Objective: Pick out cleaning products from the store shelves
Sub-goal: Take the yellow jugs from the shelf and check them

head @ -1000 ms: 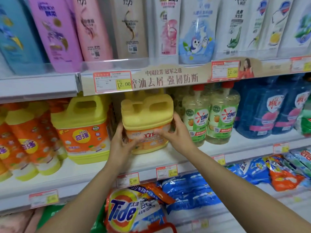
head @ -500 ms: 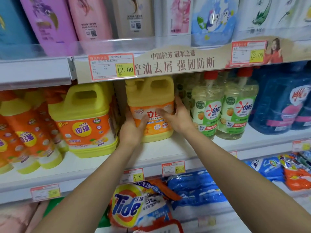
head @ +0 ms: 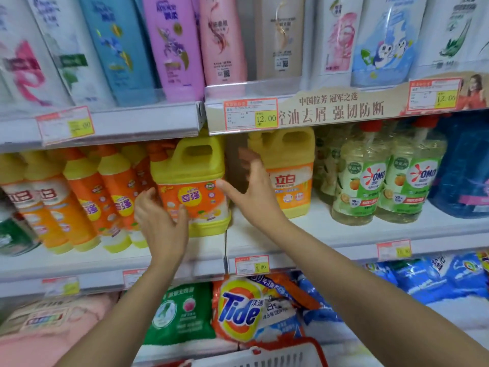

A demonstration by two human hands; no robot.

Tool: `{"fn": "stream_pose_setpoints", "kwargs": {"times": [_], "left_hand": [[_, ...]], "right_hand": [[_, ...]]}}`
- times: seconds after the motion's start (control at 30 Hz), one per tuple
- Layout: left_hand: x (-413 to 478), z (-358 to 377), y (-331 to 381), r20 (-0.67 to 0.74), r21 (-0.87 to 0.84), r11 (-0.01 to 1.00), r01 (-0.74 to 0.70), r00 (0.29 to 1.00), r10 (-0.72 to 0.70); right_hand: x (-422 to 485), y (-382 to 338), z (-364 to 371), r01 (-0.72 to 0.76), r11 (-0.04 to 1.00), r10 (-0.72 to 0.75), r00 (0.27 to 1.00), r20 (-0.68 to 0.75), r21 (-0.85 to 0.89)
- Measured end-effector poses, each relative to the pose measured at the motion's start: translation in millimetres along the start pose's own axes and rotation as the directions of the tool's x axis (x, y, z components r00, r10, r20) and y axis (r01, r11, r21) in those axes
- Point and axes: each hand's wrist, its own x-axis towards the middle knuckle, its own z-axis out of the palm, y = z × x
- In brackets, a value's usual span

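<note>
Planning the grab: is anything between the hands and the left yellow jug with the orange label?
Nothing visible. The left hand and right hand flank the jug with open fingers; orange bottles crowd its left side.

yellow jug: glossy smooth plastic | OMO bottles: clear shiny plastic | Tide bag: glossy crinkled film | shelf: matt white | price tags: paper

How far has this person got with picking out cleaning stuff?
Early, it seems. Done: nothing shows inside the red basket, though only its rim is visible. In hand: nothing yet; left hand and right hand are open, flanking the left yellow jug. Left: grip it and put it in the basket.
</note>
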Motion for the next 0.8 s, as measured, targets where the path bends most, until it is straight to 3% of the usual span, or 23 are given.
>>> {"fn": "stream_pose_setpoints", "kwargs": {"times": [0.1,0.17,0.23,0.4,0.53,0.8], "left_hand": [[15,-7,-10,0.261,-0.218,0.960,0.176,0.958,-0.116],[19,-11,-13,0.388,-0.352,0.894,0.279,0.912,-0.132],[18,-16,-18,0.433,-0.395,0.872,0.289,0.896,-0.100],[13,-28,-30,0.361,-0.319,0.936,0.149,0.932,-0.025],[-2,-41,-36,0.313,-0.437,0.889,0.136,0.950,0.008],[-23,-69,-14,0.282,-0.599,0.798,0.069,0.951,0.129]], "right_hand": [[18,-7,28,-0.102,0.990,0.084,0.980,0.178,0.098],[22,-2,41,-0.106,0.993,0.095,0.979,0.182,0.053],[18,6,44,-0.137,0.989,0.142,0.981,0.132,-0.048],[-5,15,49,-0.192,0.979,0.183,0.976,0.115,0.064],[-27,7,45,-0.104,0.987,0.089,0.988,0.126,0.121],[-58,-39,10,0.008,0.959,0.009,0.998,-0.059,0.285]]}}
